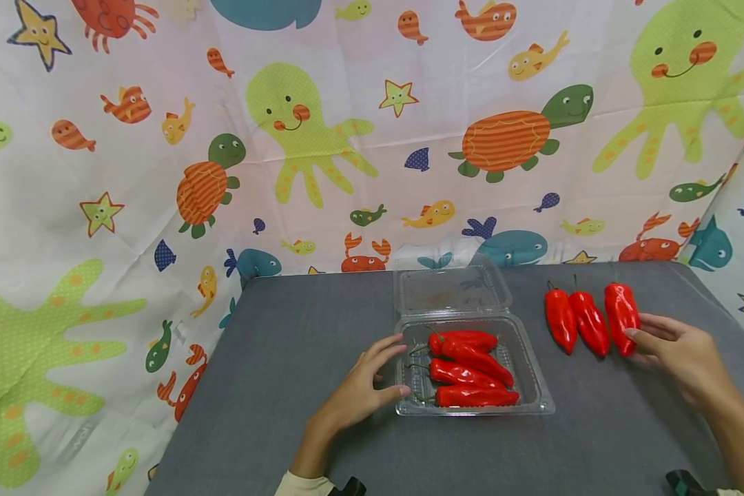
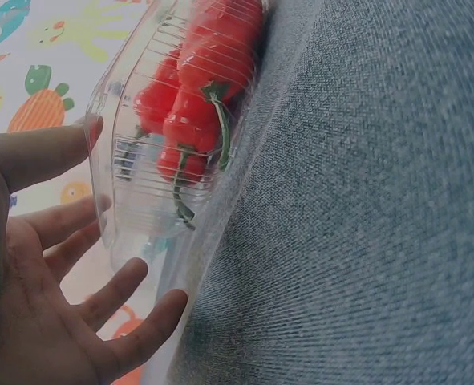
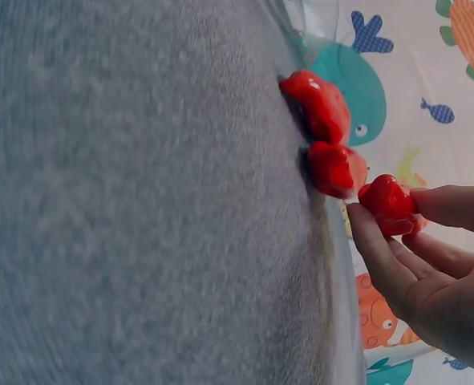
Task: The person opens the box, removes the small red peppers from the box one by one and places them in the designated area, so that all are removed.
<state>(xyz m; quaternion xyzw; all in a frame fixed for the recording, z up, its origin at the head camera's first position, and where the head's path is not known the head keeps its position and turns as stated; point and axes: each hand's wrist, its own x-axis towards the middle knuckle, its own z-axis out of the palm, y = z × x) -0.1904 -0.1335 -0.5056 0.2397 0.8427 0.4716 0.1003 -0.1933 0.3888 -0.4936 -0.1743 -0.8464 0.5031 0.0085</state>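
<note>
An open clear plastic clamshell container point(image 1: 536, 405) sits mid-table with several red peppers point(image 1: 471, 365) lying in it, its lid point(image 1: 452, 289) folded back. My left hand point(image 1: 392, 365) rests against the container's left side with fingers straight and spread; in the left wrist view the left hand point(image 2: 99, 168) lies beside the container point(image 2: 140, 228) and its peppers point(image 2: 196, 88). Three red peppers lie in a row on the right. My right hand point(image 1: 634, 339) pinches the lower end of the rightmost pepper point(image 1: 620, 310). The right wrist view has that pepper point(image 3: 385, 196) between thumb and fingers point(image 3: 449, 204).
The grey table point(image 1: 297, 331) has bare surface left of the container and along the front. The two other loose peppers point(image 1: 561, 318) point(image 1: 589, 322) lie just left of the held one. A sea-animal print cloth point(image 1: 161, 138) hangs behind and to both sides.
</note>
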